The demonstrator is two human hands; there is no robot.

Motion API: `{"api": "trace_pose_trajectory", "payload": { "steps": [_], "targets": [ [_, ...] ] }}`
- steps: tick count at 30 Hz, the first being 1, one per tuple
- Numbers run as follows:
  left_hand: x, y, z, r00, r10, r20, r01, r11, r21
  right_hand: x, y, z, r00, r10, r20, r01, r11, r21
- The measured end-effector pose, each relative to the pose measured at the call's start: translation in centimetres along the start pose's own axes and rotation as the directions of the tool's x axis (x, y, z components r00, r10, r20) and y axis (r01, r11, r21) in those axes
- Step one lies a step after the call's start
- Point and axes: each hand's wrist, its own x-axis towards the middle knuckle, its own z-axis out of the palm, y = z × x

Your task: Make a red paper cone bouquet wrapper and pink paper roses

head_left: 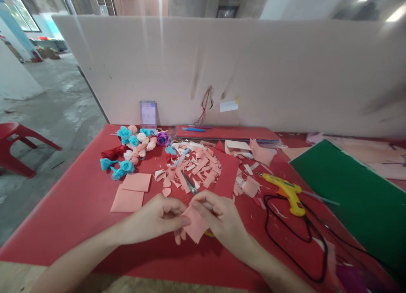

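Observation:
My left hand [157,219] and my right hand [220,219] meet low over the red table [79,208], both pinching one small pink paper piece [195,226] between their fingertips. My right hand also grips scissors [189,184], whose blades stick out toward the scrap pile and whose yellow handle peeks out under the palm. Just beyond the hands lies a heap of pink paper scraps [196,166].
Pink paper squares [133,190] lie at the left, with a cluster of blue, pink, red and purple paper flowers [135,149] behind them. A yellow glue gun [285,191] with a black cord [304,238] sits right, beside a green sheet [345,191]. A pale board [253,69] stands behind the table.

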Motion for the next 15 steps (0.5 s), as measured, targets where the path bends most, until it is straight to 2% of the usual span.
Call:
{"api": "trace_pose_trajectory", "payload": {
  "steps": [4,7,9,12,15],
  "targets": [
    [0.5,-0.4,0.0,0.999,0.038,0.002,-0.038,0.997,-0.065,-0.2,-0.4,0.3,0.995,-0.059,-0.084,0.055,0.997,-0.05],
    [0.9,-0.7,0.1,0.984,0.168,-0.059,-0.166,0.986,0.034,-0.1,-0.6,0.5,0.985,-0.058,-0.162,0.052,0.998,-0.044],
    [1.1,-0.9,0.3,0.972,0.229,-0.05,-0.222,0.969,0.111,0.0,-0.7,0.6,0.977,-0.049,-0.207,0.044,0.999,-0.03],
    [1.4,-1.4,0.7,0.97,0.245,-0.003,-0.243,0.965,0.103,0.1,-0.6,0.7,0.977,-0.031,-0.209,0.043,0.998,0.052],
    [1.4,-1.8,0.9,0.959,0.278,-0.051,-0.271,0.956,0.113,0.2,-0.5,0.8,0.977,0.008,-0.211,0.015,0.994,0.106]
  ]
}}
